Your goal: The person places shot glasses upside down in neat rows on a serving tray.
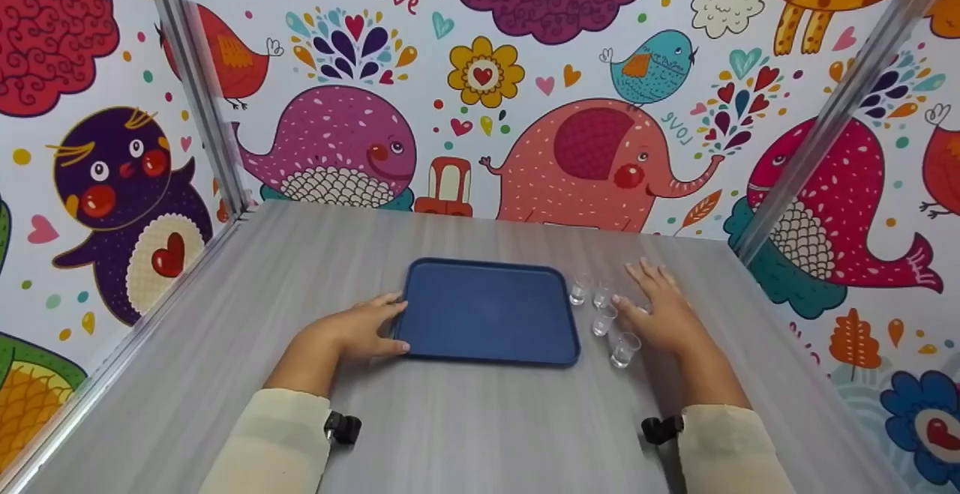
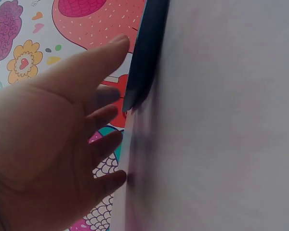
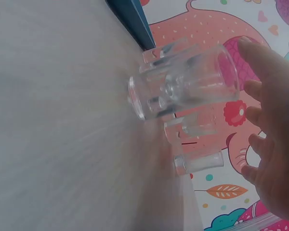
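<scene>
A dark blue rectangular tray (image 1: 487, 314) lies flat on the table, its edge also showing in the left wrist view (image 2: 147, 53). By the tray's left edge is my left hand (image 1: 360, 329), thumb and fingers spread apart and not curled round it. Several small clear glasses stand upright along the tray's right side; the nearest glass (image 1: 623, 350) looms large in the right wrist view (image 3: 183, 86). Just right of the glasses, my right hand (image 1: 664, 314) has its fingers extended and grips nothing. Whether its thumb touches a glass cannot be told.
A grey wood-grain table (image 1: 465, 426) lies beneath everything. Walls printed with cartoon animals, such as an elephant (image 1: 585, 168), rise at the back and sides. Metal posts (image 1: 199, 89) stand at the back corners. A small black device (image 1: 343, 429) sits on each wrist.
</scene>
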Demonstrator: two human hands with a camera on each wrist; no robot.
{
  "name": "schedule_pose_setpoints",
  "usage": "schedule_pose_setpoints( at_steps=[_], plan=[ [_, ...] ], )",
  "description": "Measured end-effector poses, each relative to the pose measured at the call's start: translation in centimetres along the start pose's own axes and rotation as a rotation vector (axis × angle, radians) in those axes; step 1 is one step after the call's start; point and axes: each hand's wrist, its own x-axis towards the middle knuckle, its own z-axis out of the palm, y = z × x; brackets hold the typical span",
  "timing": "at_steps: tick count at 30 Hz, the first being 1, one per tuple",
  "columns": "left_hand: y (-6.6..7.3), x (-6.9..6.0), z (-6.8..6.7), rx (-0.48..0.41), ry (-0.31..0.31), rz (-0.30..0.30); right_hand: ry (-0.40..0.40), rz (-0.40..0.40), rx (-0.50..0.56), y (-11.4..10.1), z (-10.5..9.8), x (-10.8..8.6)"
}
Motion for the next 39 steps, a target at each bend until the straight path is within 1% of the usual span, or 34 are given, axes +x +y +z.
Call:
schedule_pose_setpoints(
  at_steps=[3, 6, 10, 15, 19, 23, 27, 31, 35, 39],
  plan=[
    [0.0, -0.2, -0.1, 0.0, -0.015, -0.019, 0.01, -0.023, -0.003, -0.4, 0.1, -0.2],
    [0.0, -0.3, -0.2, 0.001, -0.017, -0.017, 0.017, -0.051, 0.002, -0.6, 0.2, -0.7],
    [0.0, -0.3, -0.3, 0.015, -0.012, -0.012, 0.017, -0.06, 0.054, -0.9, 0.2, -1.6],
    [0.0, -0.4, -0.4, 0.016, -0.014, -0.016, -0.027, -0.029, 0.136, -0.9, 0.0, -3.0],
    [0.1, -0.6, -0.3, 0.009, -0.01, -0.028, -0.067, -0.037, 0.172, -0.4, 0.1, -3.8],
    [0.2, -0.6, -0.3, 0.007, -0.007, -0.032, -0.095, -0.022, 0.194, 0.4, 0.3, -3.9],
    [0.1, -0.4, -0.1, 0.003, -0.009, -0.018, -0.137, -0.024, 0.233, 1.1, 0.6, -3.9],
    [0.1, -0.2, 0.0, 0.003, -0.012, -0.001, -0.178, -0.08, 0.291, 1.6, 0.9, -3.9],
    [0.2, 0.1, 0.1, 0.003, -0.018, -0.003, -0.185, -0.12, 0.324, 1.9, 1.3, -3.9],
    [0.0, 0.1, 0.1, 0.001, -0.021, -0.009, -0.188, -0.126, 0.333, 2.1, 1.8, -3.9]
  ],
)
